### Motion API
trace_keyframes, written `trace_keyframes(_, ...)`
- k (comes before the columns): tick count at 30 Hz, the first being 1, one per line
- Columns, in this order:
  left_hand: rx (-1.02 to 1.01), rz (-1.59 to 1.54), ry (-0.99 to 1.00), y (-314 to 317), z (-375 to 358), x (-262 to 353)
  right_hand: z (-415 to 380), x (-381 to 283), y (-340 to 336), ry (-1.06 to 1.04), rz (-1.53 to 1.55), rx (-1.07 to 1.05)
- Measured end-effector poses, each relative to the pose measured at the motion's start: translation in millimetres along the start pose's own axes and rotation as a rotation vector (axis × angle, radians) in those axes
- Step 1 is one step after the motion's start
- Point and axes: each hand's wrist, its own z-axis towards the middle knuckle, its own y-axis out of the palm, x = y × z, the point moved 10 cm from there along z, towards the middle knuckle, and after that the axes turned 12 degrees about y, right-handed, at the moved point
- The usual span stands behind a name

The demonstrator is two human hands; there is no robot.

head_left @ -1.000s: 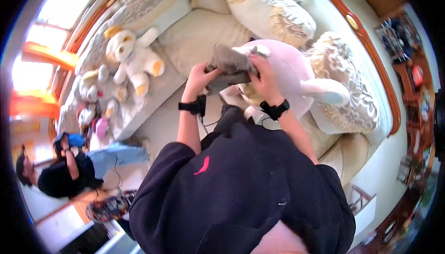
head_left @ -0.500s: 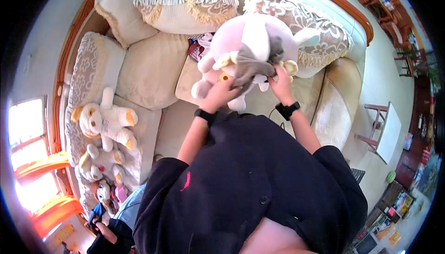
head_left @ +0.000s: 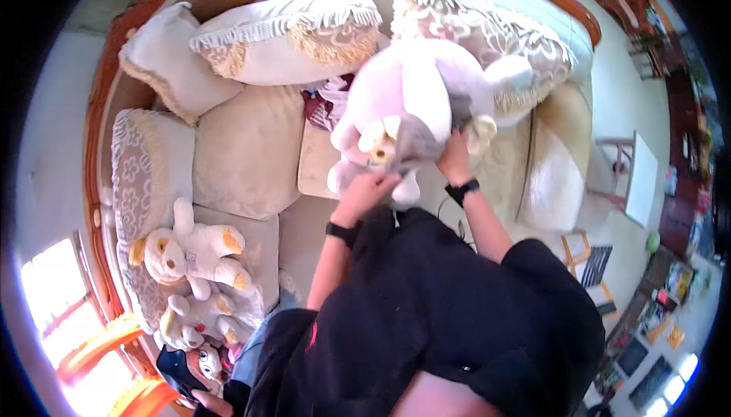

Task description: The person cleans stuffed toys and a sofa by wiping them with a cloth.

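Observation:
A large pink-and-white plush toy (head_left: 373,89) sits on the sofa in front of me, its rounded body leaning against the back cushions. Grey cloth (head_left: 419,141) lies bunched across its lower front, between its cream-coloured parts. My left hand (head_left: 367,194) is closed at the cloth's lower left edge, fingertips pinched together. On the other side, my right hand (head_left: 455,161) has its fingers curled at the cloth's right part, beside a small cream piece of the toy; its fingertips are partly hidden. Both wrists carry dark bands.
Fringed cushions (head_left: 297,40) line the beige sofa's back. Several smaller plush toys (head_left: 202,255) lie on its left side. Another person's hand (head_left: 212,402) is at lower left by a dark item. A white-topped stool (head_left: 642,181) stands on the floor at right.
My view has shifted, and I lean closer to the sofa. My left hand has moved down from the middle of the cloth to its lower edge. The right hand stays at the cloth's right side.

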Motion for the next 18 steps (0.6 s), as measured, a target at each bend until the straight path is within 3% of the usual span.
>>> trace_keyframes(1,-0.021,-0.021,-0.069,-12,7,0,8,-16,-6,0.021,0.003,0.02)
trace_keyframes(2,0.256,-0.147,0.044,-34,32,-2,16,-36,-20,0.001,0.026,0.1)
trace_keyframes(3,0.355,-0.037,0.259,-51,52,14,21,-56,-33,-0.048,0.048,0.157)
trace_keyframes(4,0.404,-0.012,0.127,-59,72,10,20,-72,-45,-0.088,0.055,0.113)
trace_keyframes(6,0.588,0.239,0.314,-87,103,29,9,-106,-92,-0.186,0.165,0.093)
trace_keyframes(7,0.594,0.294,0.453,-97,119,43,-3,-126,-126,-0.232,0.083,0.1)
trace_keyframes(9,0.569,0.031,0.398,-121,142,55,-27,-141,-186,-0.314,0.01,0.22)
trace_keyframes(10,0.553,-0.174,0.341,-126,153,38,-41,-136,-211,-0.349,0.019,0.341)
trace_keyframes(11,0.535,-0.374,0.28,-130,164,22,-45,-112,-227,-0.235,0.123,0.41)
trace_keyframes(13,0.675,0.052,0.376,-163,153,59,-52,-60,-248,-0.108,0.361,0.547)
trace_keyframes(14,0.663,0.163,0.533,-166,149,85,-45,-26,-239,0.016,0.543,0.504)
trace_keyframes(15,0.655,0.17,0.546,-166,155,91,-35,4,-224,0.135,0.728,0.464)
trace_keyframes(17,0.476,0.469,0.765,-136,171,130,5,19,-173,0.176,0.917,0.181)
trace_keyframes(18,0.453,0.481,0.736,-131,178,138,24,38,-141,0.2,0.738,0.201)
